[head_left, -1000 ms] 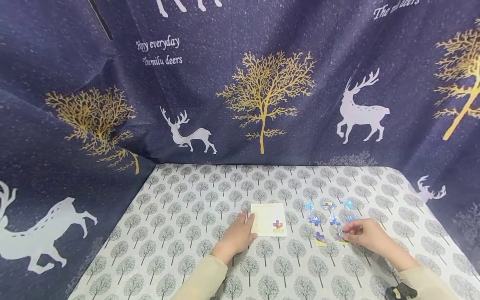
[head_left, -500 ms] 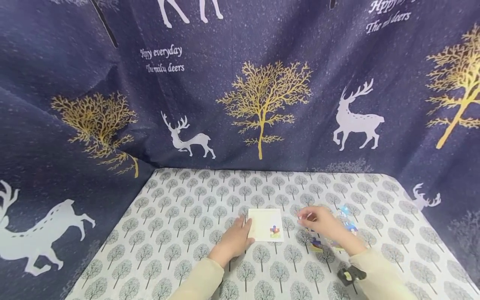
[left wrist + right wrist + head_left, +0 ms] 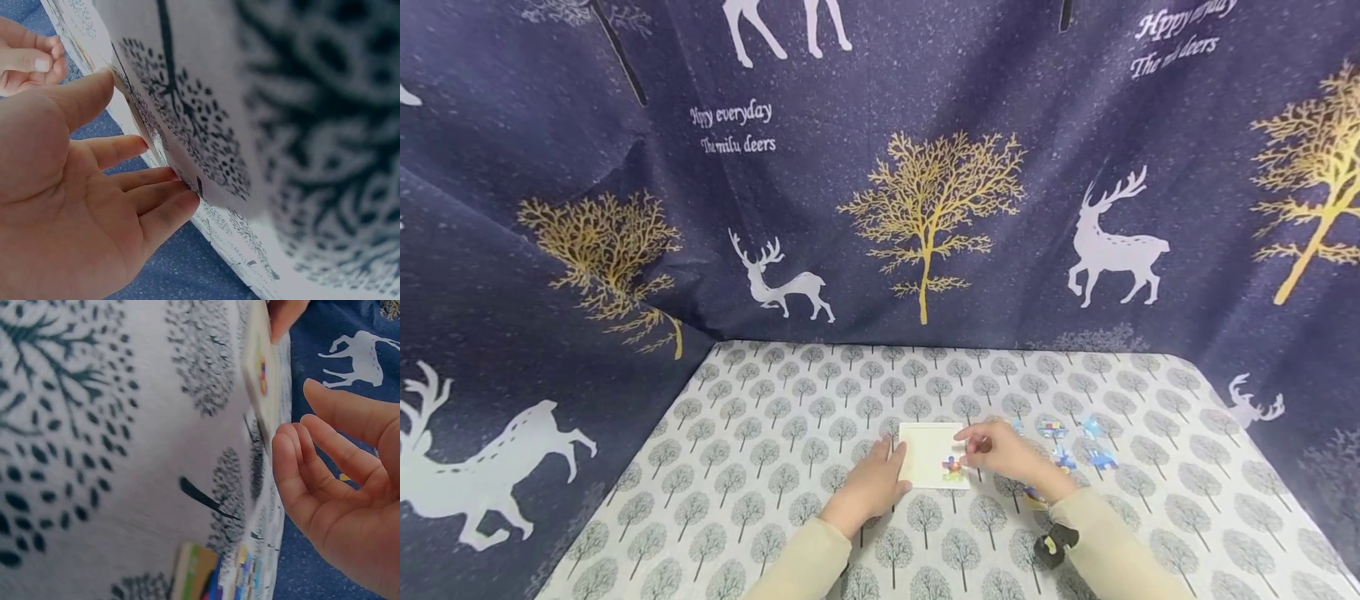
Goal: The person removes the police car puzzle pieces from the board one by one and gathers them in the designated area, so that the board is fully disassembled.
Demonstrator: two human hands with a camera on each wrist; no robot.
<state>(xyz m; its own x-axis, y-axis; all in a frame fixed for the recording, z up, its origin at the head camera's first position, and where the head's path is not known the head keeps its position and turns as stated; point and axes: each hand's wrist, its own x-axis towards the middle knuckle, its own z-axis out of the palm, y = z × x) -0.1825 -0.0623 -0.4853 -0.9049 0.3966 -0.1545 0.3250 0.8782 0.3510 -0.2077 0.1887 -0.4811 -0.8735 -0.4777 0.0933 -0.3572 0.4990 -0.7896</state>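
A small white puzzle board [image 3: 925,450] lies mid-table, with one red, purple and yellow puzzle piece [image 3: 952,468] in its lower right corner. At its left edge rests my left hand [image 3: 871,483], its fingers fairly straight against the edge. My right hand [image 3: 1003,452] is at the board's right edge, beside that piece. In the right wrist view its thumb stands apart from loosely bent fingers, and no piece shows between them. Loose puzzle pieces lie to the right, including a train-like piece [image 3: 1052,427] and a blue piece [image 3: 1101,457]; my right hand and arm hide some.
A white tablecloth [image 3: 760,492] printed with grey trees covers the table. Dark blue fabric [image 3: 820,167] with deer and gold trees hangs behind and at the sides. A black device [image 3: 1056,543] is on the right wrist.
My right hand has moved left from the lower right loose piece to the board's right edge. My left hand has stayed at the board's left edge. The head view has tilted up slightly.
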